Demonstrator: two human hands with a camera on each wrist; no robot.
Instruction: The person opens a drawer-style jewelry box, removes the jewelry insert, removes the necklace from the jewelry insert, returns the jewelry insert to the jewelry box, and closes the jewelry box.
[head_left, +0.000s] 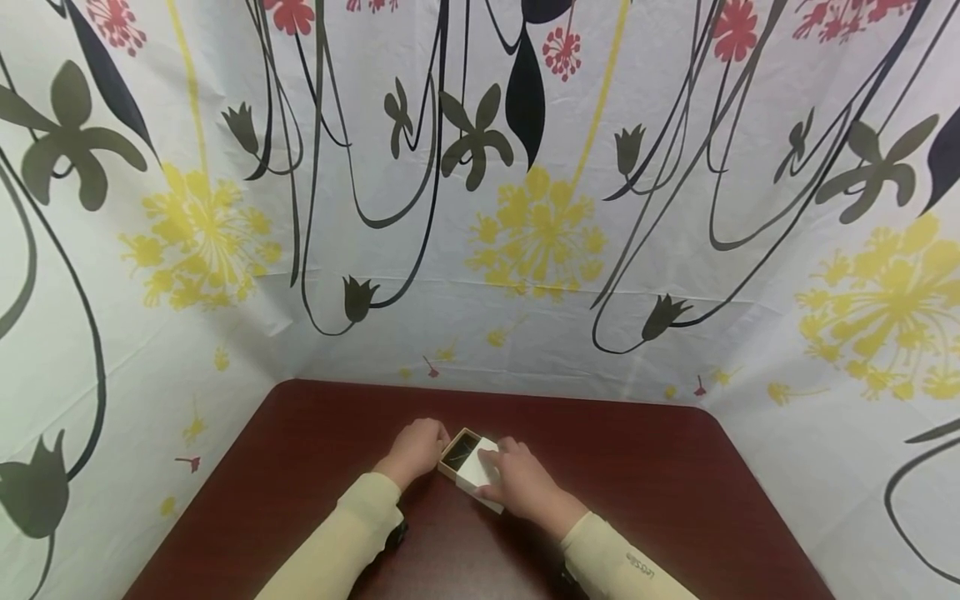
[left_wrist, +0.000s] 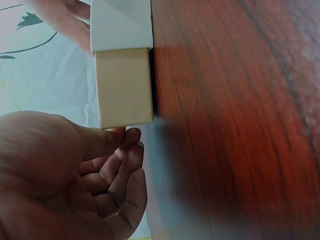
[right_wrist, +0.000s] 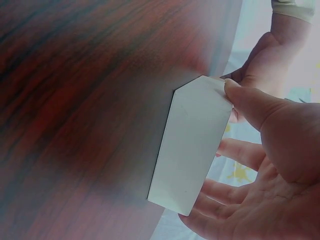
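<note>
A small drawer-style box lies at an angle on the table. Its white outer sleeve (head_left: 474, 472) covers one end, and the tan inner tray (left_wrist: 125, 87) sticks out of the other. Something dark shows inside the exposed tray, too small to identify. My left hand (head_left: 418, 448) is at the tray's outer end, its thumb and forefinger pinching there with the other fingers curled below; the exact contact is partly hidden. With its thumb on one side and fingers spread along another, my right hand (head_left: 528, 490) grips the sleeve, whose long white face fills the middle of the right wrist view.
The dark red wooden table (head_left: 600, 450) has rounded far corners. White cloth (head_left: 465, 350) with yellow, red, black and grey-green flower prints hangs behind it and on both sides.
</note>
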